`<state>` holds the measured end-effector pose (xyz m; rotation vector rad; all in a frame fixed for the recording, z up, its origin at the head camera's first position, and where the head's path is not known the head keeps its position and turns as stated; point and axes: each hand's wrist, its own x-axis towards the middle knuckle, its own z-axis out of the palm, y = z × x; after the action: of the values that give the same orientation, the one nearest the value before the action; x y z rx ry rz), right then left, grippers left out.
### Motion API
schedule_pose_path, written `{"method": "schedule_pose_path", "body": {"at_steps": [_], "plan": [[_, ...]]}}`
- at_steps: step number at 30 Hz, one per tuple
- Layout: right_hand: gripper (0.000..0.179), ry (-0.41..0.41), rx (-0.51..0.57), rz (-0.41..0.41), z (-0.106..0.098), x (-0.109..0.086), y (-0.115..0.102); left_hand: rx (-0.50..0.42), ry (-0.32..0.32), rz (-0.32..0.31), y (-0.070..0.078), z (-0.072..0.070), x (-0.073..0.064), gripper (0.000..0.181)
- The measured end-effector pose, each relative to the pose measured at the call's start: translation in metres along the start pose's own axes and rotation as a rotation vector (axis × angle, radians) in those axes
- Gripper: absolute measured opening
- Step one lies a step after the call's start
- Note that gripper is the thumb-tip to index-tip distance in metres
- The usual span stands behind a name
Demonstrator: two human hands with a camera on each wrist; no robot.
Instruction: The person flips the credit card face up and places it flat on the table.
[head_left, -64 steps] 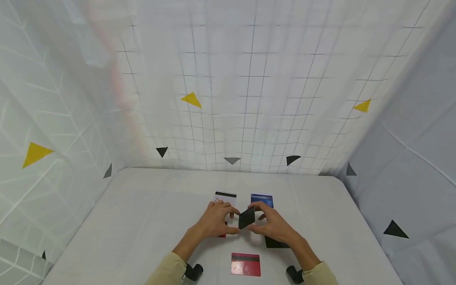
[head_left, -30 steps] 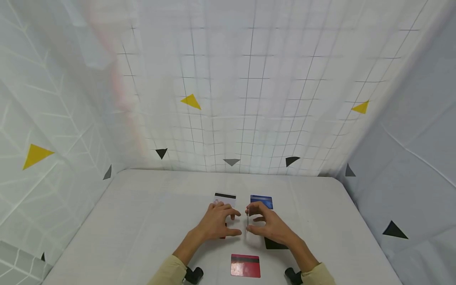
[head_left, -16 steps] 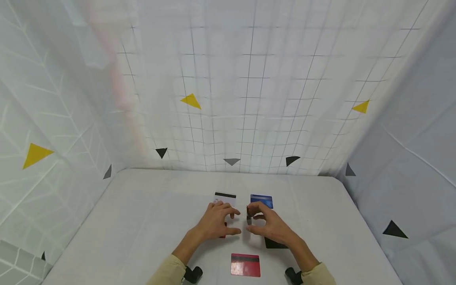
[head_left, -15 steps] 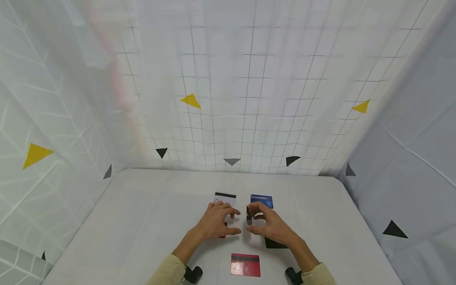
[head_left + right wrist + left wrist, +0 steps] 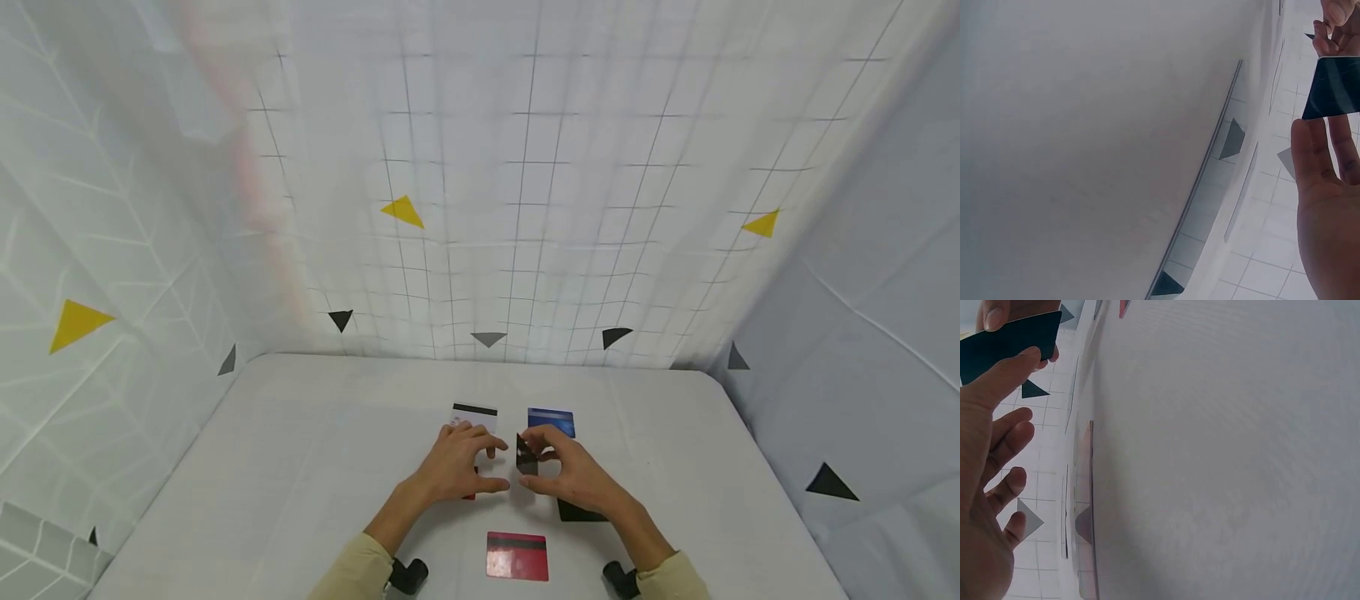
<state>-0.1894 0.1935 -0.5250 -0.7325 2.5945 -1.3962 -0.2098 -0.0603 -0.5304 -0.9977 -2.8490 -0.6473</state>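
Observation:
A small black card (image 5: 526,457) is held upright above the table's middle; my right hand (image 5: 546,465) pinches it between thumb and fingers. In the right wrist view the same card (image 5: 1335,87) stands between thumb and curled fingertips (image 5: 1335,19). My left hand (image 5: 491,467) hovers just left of it with its fingers (image 5: 1010,431) relaxed and spread. In the left wrist view its thumb touches the lower edge of the card (image 5: 1010,342). A red card (image 5: 469,495) peeks out beneath the left hand and a black one (image 5: 581,511) lies under the right.
On the white table (image 5: 300,467) lie a white card with a black stripe (image 5: 475,414), a blue card (image 5: 551,419) behind the hands and a red striped card (image 5: 517,556) near the front edge. White cloth walls (image 5: 525,208) close in the back and both sides.
The black card first showed its face, tilted between both hands. It then turned edge-on in the right hand and now shows a little of its face again. Both hands stayed in place.

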Motion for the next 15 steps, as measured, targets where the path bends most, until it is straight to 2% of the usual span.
{"method": "schedule_pose_path", "body": {"at_steps": [15], "plan": [[0.059,-0.018,-0.104,-0.015,-0.0009,-0.0012,-0.0025,0.001,-0.001,-0.006,-0.0031,0.0039,0.0009,0.058]]}}
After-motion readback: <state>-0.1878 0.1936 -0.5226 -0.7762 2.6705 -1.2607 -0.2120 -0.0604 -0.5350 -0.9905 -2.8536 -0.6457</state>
